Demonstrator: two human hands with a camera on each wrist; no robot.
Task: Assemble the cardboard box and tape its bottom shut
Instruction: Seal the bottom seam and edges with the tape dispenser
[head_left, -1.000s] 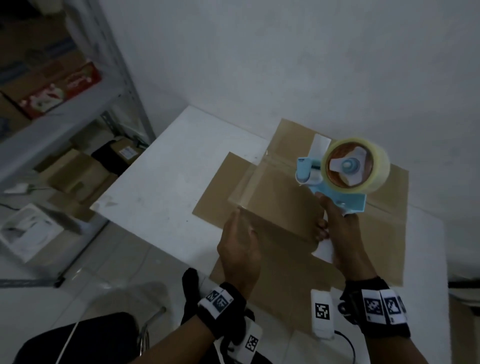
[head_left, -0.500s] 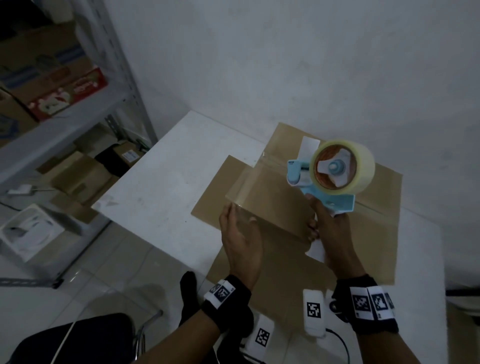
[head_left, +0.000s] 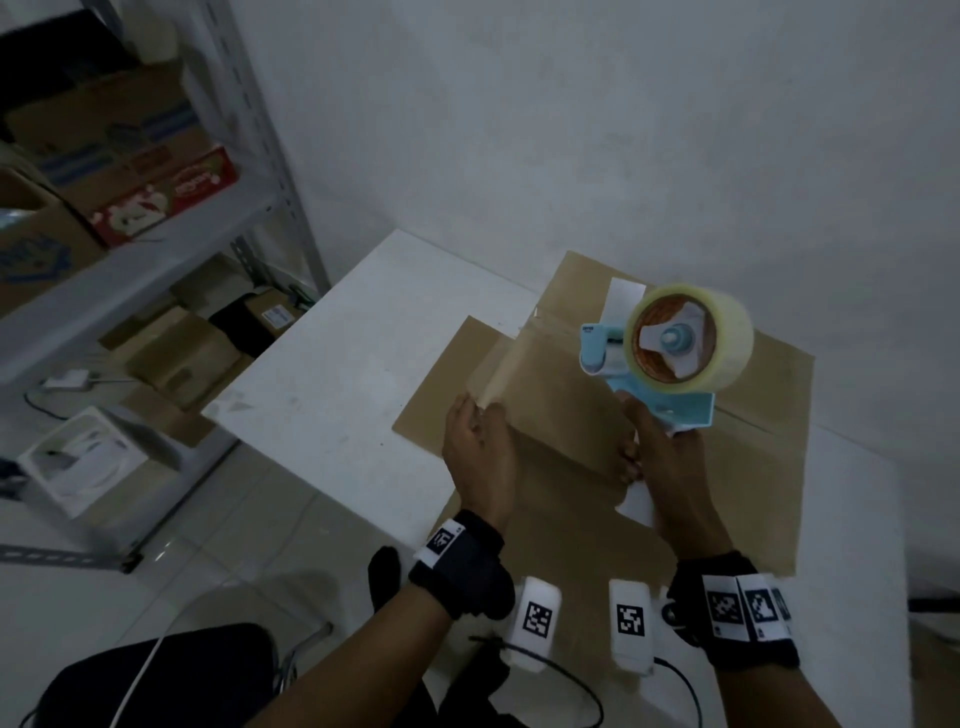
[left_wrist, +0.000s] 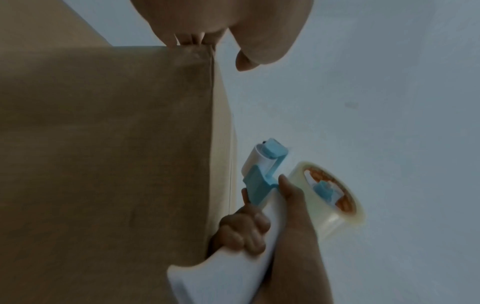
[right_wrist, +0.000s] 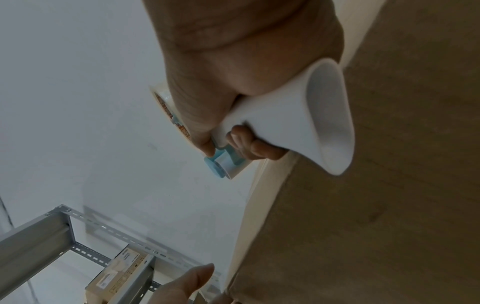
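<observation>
A brown cardboard box (head_left: 550, 395) stands on the white table (head_left: 337, 374) with its flaps spread around it. A strip of clear tape runs across its top face. My right hand (head_left: 665, 457) grips the white handle of the blue tape dispenser (head_left: 670, 353), which carries a clear tape roll (head_left: 727, 332) and sits over the box's far right part. My left hand (head_left: 478, 441) rests at the box's near left corner, fingertips (left_wrist: 192, 39) touching the edge and the thumb free. The right wrist view shows the gripped handle (right_wrist: 298, 123) beside the box wall (right_wrist: 389, 205).
A grey metal shelf (head_left: 156, 249) with cartons stands to the left, with more boxes on the floor under it. A white wall lies close behind the table. A dark chair (head_left: 156, 675) is at the lower left. A white carton (head_left: 78, 457) lies on the floor.
My left hand has slid up to the box's near left corner. The dispenser has shifted slightly left over the box top; the right hand's grip is unchanged.
</observation>
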